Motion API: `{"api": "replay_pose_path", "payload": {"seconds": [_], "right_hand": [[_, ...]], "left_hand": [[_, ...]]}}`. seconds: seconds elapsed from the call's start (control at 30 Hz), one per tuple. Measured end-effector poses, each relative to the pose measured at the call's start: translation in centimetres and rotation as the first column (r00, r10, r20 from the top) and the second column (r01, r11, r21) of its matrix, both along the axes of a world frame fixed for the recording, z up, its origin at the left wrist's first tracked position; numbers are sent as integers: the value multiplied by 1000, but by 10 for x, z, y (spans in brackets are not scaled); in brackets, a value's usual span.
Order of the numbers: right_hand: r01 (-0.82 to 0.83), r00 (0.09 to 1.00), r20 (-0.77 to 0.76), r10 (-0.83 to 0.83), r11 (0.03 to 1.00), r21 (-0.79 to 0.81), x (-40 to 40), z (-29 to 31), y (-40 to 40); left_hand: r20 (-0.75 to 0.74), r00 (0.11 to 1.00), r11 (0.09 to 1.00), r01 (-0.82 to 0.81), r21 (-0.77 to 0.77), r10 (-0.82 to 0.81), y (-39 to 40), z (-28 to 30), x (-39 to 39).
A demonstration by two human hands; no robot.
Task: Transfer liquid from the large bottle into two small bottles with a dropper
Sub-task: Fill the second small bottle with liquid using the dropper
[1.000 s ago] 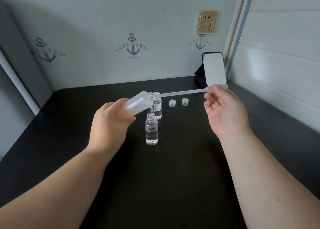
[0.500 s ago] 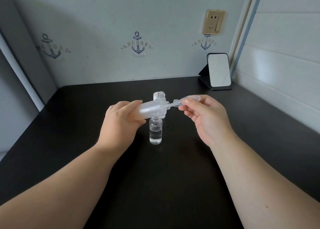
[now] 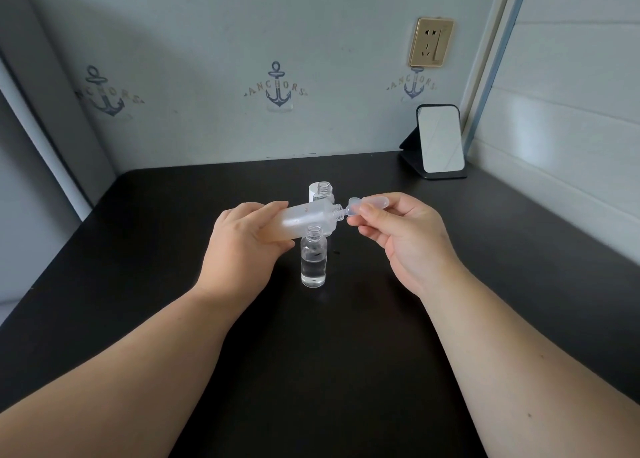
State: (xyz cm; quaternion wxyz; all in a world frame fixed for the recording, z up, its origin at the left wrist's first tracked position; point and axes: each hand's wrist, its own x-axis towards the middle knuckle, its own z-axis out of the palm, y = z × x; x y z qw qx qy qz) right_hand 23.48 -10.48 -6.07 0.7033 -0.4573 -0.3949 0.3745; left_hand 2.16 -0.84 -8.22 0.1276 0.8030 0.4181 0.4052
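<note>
My left hand [image 3: 247,246] was wrapped around the base end of the large bottle [image 3: 304,220], fingers curled over the top of it and thumb underneath, so the frosted bottle lay almost on its side with its threaded neck pointing to the right. My right hand [image 3: 401,236] held the dropper [image 3: 367,204] by its soft bulb, pinched between thumb and fingertips, the other fingers loosely bent and the palm half open toward me. The dropper's stem was pushed into the mouth of the large bottle; only the bulb and a short piece of stem showed outside the neck. How far the stem reached inside I could not tell through the frosted wall.

Just below the large bottle stood one small bottle [image 3: 313,258], upright on the black tabletop [image 3: 173,284], uncapped and holding clear liquid in its lower part. Its neck sat in front of the tilted large bottle; whether they touched I could not tell. The second small bottle [image 3: 324,191] stood behind, also open, mostly hidden by the large bottle, with something white showing just beside it on the left.

A small mirror [image 3: 440,140] leaned on its stand at the far right of the tabletop, near the wall.
</note>
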Motion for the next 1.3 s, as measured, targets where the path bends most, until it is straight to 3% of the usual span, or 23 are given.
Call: {"api": "replay_pose_path", "payload": {"seconds": [0.63,0.93,1.13,1.3], "right_hand": [[-30,994,-105,32,999,18,8,9,-6],[39,948,-317,-22,998,47,26,11,-7],[75,926,-376,-33,992,97,33,11,-8],[199,802,-587,-109,976,90,42,12,-9]], "left_hand": [[10,1000,1000,-15,-10,15,-2,2,0],[26,998,998,-47,-47,48,-2,3,-3],[50,996,994,-66,-82,71,1,1,-4],[120,989,987,-74,-139,91,2,2,-6]]}}
